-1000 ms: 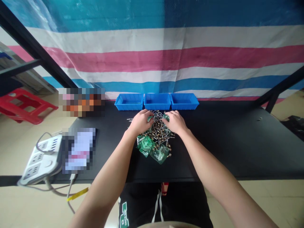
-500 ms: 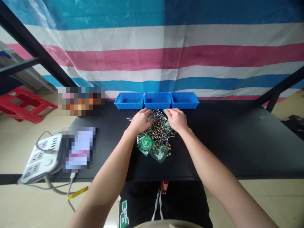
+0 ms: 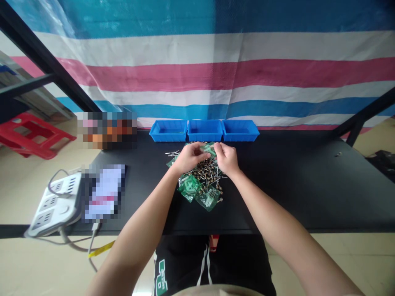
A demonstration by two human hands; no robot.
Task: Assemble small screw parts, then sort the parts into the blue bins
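Observation:
Between my two hands is a small green plastic packet (image 3: 209, 149), held above the far part of a heap of loose metal fasteners (image 3: 208, 172). My left hand (image 3: 190, 158) pinches its left side, thumb pointing right. The right side is gripped by my right hand (image 3: 227, 158), its fingers curled. The fasteners look like rivets or screws with thin shanks, some with brownish heads. At the heap's near edge lie a bright green packet (image 3: 189, 187) and a paler packet (image 3: 209, 199) with light plugs inside. Part of another packet (image 3: 171, 161) shows beside my left wrist.
Three blue bins (image 3: 205, 131) stand in a row behind the heap. On the black table (image 3: 296, 185), a white power strip (image 3: 55, 205) and a blurred-out flat device (image 3: 105, 193) with a cable lie at left. A tiny piece (image 3: 338, 154) lies far right.
My hands have come closer together over the heap. The green packet now stretches between them; my right hand has moved slightly left and my left hand slightly right.

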